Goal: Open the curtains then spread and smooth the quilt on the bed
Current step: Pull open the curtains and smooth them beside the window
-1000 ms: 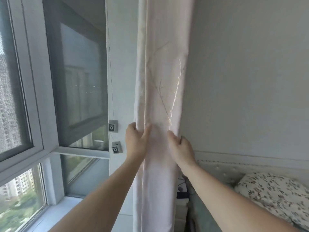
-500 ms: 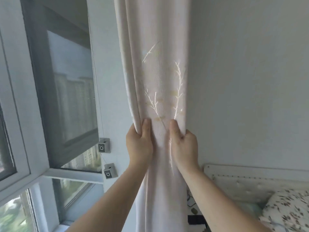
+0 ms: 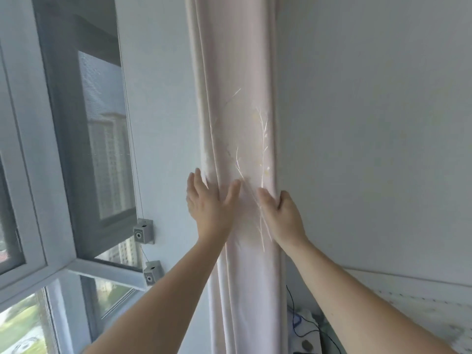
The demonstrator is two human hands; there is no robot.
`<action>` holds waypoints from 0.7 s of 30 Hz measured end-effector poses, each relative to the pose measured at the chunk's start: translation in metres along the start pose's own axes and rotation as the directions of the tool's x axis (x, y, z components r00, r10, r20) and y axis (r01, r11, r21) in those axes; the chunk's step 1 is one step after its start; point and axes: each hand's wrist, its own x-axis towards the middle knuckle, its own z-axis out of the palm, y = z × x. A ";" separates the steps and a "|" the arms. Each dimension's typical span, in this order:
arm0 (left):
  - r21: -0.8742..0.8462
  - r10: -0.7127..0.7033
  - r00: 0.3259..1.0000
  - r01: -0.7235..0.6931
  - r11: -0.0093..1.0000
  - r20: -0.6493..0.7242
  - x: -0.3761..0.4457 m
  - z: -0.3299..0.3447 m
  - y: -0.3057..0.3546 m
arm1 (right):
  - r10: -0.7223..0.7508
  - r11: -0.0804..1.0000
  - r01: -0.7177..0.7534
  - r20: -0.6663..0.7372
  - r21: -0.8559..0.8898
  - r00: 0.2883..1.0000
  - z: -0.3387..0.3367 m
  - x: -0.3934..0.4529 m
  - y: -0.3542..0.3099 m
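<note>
A pale pink curtain (image 3: 237, 111) with a faint branch pattern hangs bunched into a narrow column in the corner by the right wall. My left hand (image 3: 208, 203) lies flat against its left folds, fingers spread and loose. Around the curtain's right edge my right hand (image 3: 279, 213) is curled, thumb in front and fingers behind the fabric. The quilt is out of view; only the padded headboard (image 3: 419, 310) of the bed shows at the lower right.
An uncovered window (image 3: 104, 149) with grey frames fills the left. Two small grey boxes (image 3: 143, 234) sit on the wall strip beside it. Below the curtain a cluttered surface with a dark cable (image 3: 298, 325) stands next to the bed.
My left hand has let go of the folds and opened flat against them. The right hand keeps its hold on the curtain's edge. My view has tilted upward.
</note>
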 end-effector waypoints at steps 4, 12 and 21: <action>-0.170 -0.072 0.990 0.092 0.981 0.117 0.004 -0.001 -0.002 | -0.062 0.988 0.047 0.100 0.144 0.993 0.014 0.005 0.008; -0.304 -0.038 0.999 0.024 0.952 -0.039 0.014 0.016 -0.007 | -0.122 0.956 0.073 0.159 0.283 0.980 0.032 0.022 0.019; -0.362 0.000 1.000 0.006 0.932 0.017 0.064 0.098 -0.021 | -0.015 0.987 0.033 -0.111 0.160 0.994 0.040 0.098 0.046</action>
